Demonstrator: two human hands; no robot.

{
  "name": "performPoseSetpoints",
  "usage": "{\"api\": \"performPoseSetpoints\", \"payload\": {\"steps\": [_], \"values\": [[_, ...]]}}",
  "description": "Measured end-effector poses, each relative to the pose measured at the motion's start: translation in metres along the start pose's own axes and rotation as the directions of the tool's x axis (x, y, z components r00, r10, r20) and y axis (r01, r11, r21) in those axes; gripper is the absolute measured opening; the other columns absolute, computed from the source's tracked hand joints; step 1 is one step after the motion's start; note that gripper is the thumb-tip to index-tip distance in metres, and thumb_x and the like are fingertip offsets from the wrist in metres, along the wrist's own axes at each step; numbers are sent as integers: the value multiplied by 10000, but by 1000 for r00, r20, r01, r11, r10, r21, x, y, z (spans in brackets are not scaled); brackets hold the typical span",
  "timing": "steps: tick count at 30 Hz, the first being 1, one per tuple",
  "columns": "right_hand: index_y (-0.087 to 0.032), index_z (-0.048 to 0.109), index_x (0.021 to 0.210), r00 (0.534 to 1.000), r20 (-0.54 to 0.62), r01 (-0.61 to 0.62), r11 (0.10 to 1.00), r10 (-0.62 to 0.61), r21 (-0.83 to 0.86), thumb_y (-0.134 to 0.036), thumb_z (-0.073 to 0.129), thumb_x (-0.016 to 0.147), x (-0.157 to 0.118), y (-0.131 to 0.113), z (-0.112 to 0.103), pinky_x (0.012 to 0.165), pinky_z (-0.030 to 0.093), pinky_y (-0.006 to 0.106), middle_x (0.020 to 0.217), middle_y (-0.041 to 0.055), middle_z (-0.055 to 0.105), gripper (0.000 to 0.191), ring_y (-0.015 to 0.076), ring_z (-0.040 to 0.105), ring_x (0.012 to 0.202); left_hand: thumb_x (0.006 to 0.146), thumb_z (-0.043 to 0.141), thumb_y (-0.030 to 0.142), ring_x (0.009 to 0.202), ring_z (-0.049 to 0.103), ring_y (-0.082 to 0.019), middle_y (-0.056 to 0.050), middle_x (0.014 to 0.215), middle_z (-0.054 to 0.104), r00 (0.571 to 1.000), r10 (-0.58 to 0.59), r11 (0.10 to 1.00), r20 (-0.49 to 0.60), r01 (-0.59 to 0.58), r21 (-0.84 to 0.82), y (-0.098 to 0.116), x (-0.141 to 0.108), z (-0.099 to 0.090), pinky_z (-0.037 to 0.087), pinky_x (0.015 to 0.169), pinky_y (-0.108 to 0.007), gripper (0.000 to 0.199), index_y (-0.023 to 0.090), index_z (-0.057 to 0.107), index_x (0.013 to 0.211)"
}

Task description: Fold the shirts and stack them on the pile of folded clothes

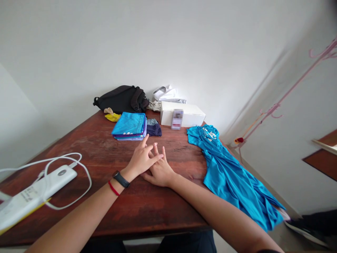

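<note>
My left hand (142, 157) lies partly over my right hand (160, 171), near the middle of the wooden table (105, 158). The fingers of both hands are spread, and nothing is held in either. A black band and a red string circle my left wrist. Just beyond my left hand sits a folded stack of cloth (129, 123), bright blue on top with purple layers below. To the right of my right hand, a crumpled blue garment (229, 168) is draped along the table's right side and hangs over its edge.
A white power strip (39, 193) with looping cable lies at left. Behind the stack are a black bag (121, 99), yellow cloth (112, 117), dark cloth (154, 128) and a white box (193, 114) with white fabric behind. A pink rack (289, 86) leans at right.
</note>
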State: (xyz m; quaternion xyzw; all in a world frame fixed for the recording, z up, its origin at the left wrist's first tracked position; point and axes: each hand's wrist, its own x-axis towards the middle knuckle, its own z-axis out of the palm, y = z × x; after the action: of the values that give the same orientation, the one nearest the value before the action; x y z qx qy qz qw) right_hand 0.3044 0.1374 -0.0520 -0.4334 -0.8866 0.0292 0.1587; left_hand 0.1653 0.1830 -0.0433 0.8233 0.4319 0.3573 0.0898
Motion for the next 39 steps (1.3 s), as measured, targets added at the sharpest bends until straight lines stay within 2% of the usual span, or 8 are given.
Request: {"api": "performPoseSetpoints", "payload": {"steps": [6, 12, 18, 26, 29, 33, 36, 39], "values": [[-155, 177, 1650, 1000, -6, 23, 1000, -23, 5, -502, 604, 920, -1, 3, 6, 1186, -7, 750, 1716, 152, 118, 914, 492, -105, 1537, 883, 724, 370, 1444, 435, -360, -146, 1678, 238, 997, -18, 998, -69, 13, -67, 7, -3, 9, 361, 1206, -530, 352, 178, 705, 1178], [-169, 186, 1650, 997, 12, 76, 997, -76, -17, -464, 606, 935, -3, 10, 19, 1203, 21, 732, 1713, 166, 109, 880, 482, -88, 1542, 881, 685, 223, 1470, 397, -337, -142, 1601, 406, 998, 47, 997, -48, -50, -66, 9, -4, 17, 325, 1224, -552, 221, 196, 678, 1100], [-180, 142, 1655, 999, 49, 15, 1000, -15, -8, -493, 622, 921, -1, 8, 13, 1200, 37, 728, 1721, 150, 58, 932, 472, -141, 1537, 904, 685, 354, 1461, 418, -351, -172, 1598, 411, 999, 14, 999, -35, -16, -46, -1, -4, 18, 360, 1195, -565, 411, 187, 629, 1276], [-214, 233, 1640, 997, -8, -80, 982, 83, 172, -342, 586, 933, 1, 11, 4, 1200, 42, 726, 1708, 111, 176, 801, 385, -47, 1574, 1053, 404, 457, 1521, 330, -289, -174, 1631, 369, 999, 2, 994, 34, 1, -107, -8, -2, 13, 292, 1241, -522, 557, 154, 438, 1520], [-270, 355, 1600, 960, -136, -166, 888, 245, 430, -281, 403, 1023, 4, 21, 1, 1222, 227, 631, 1675, 72, 302, 579, 310, 180, 1570, 1069, 359, 468, 1555, 242, -266, -145, 1684, 259, 997, 64, 990, 45, -58, -127, -7, -1, 8, 249, 1264, -500, 633, 192, 232, 1626], [-234, 399, 1578, 905, -220, -92, 672, 363, 735, -455, 269, 1086, 6, 32, -4, 1213, 354, 469, 1584, 73, 473, 554, 234, 426, 1472, 1083, 321, 447, 1583, 57, -265, -78, 1723, 48, 959, 214, 975, 187, -200, -92, 3, -5, -3, 178, 1282, -518, 667, 263, 31, 1655], [-224, 313, 1612, 922, -192, -41, 581, 335, 813, -596, 375, 1039, 6, 33, -4, 1185, 400, 456, 1581, 88, 474, 686, 245, 443, 1461, 1057, 405, 453, 1579, -41, -299, -51, 1724, -26, 899, 306, 951, 313, -306, -49, 13, -9, -10, 134, 1278, -565, 729, 301, 11, 1651], [-224, 219, 1637, 921, -192, -36, 566, 338, 824, -611, 563, 954, 6, 32, -1, 1183, 396, 472, 1658, 113, 334, 857, 259, 364, 1507, 900, 674, 503, 1570, -73, -363, -93, 1721, -59, 865, 360, 921, 350, -389, 12, 20, -13, -10, 116, 1272, -591, 1047, 258, -11, 1653]]}}
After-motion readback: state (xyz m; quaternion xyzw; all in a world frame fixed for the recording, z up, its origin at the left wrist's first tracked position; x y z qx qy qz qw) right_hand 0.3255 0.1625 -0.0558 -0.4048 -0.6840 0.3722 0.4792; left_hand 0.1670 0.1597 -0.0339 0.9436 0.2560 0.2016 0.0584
